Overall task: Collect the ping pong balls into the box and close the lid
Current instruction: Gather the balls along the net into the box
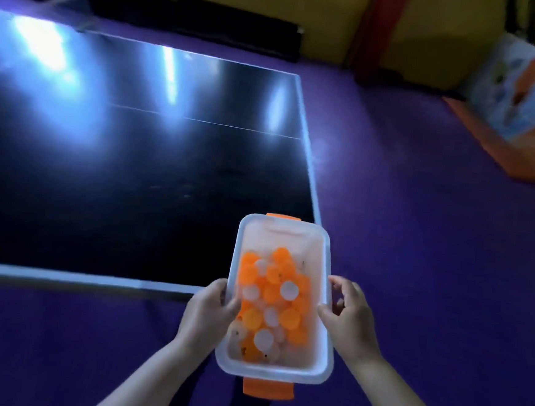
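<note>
Head view: your dark table tennis table (pixel 134 166) fills the left half, from 9 o'clock up toward 11, glossy with bright streaks of reflected light. Its pale edge line runs along the near side and up the right side, and a thin white centre line crosses it. All around lies a purple floor (pixel 432 248). At 12 o'clock the room ends in a yellow wall (pixel 433 30) with a red upright strip, and a dark low band sits at its foot. At 2 o'clock a pale printed panel with orange edging (pixel 520 104) leans at the floor's edge; its picture is too blurred to read.

At 6 o'clock you hold the clear plastic box (pixel 279 296) over the table's near right corner. It is open on top, with an orange latch at its far end and another at its near end. Orange and white ping pong balls (pixel 271 302) are heaped inside, mostly toward the near end.

Your left hand (pixel 209 313) clasps the box's left wall, thumb over the rim. Your right hand (pixel 350 315) grips the right wall, fingers curled against it.
</note>
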A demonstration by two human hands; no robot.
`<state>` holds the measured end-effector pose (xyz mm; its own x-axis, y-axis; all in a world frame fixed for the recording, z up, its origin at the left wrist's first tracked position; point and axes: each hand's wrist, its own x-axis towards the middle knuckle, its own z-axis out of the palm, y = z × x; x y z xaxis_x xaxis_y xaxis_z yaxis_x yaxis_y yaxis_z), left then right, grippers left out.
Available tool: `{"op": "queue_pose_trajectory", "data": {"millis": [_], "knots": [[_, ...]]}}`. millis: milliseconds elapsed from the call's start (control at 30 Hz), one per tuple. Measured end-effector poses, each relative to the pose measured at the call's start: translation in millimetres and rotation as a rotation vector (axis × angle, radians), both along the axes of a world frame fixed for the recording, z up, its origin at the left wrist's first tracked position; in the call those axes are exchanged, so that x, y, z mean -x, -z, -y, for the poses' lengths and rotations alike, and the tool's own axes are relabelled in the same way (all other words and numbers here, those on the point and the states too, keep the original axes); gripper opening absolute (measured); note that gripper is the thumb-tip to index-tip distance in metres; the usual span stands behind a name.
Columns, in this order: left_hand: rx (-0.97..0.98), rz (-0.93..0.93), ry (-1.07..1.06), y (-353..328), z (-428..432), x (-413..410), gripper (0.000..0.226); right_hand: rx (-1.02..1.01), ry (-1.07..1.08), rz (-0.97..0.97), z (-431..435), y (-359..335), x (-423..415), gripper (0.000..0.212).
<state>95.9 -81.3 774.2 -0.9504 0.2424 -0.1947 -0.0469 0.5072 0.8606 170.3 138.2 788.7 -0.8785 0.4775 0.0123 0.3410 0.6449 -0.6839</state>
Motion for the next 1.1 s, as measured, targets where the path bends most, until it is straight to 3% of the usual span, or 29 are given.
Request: {"op": "queue_pose_trajectory", "data": {"millis": [400,600,833,1100], "knots": [[-0.001,0.014,-0.604,5.1,153.3,-78.6,0.007,-0.038,-0.699,-0.045,148.8,23.2,64.8,0.042],[-0.007,0.101,-0.930,24.7,211.0,-130.4,0.012,-0.022,-0.972,0.033,233.1,44.7,68.1,0.036],[0.032,0.244,-1.254,56.5,201.9,-164.1,0.018,-0.002,-1.233,0.195,269.3,78.7,80.4,0.037],[0.033,0.378,-1.447,159.8,159.0,-167.3,0.018,-0.149,-1.434,0.269,263.8,185.7,101.4,0.031]]}}
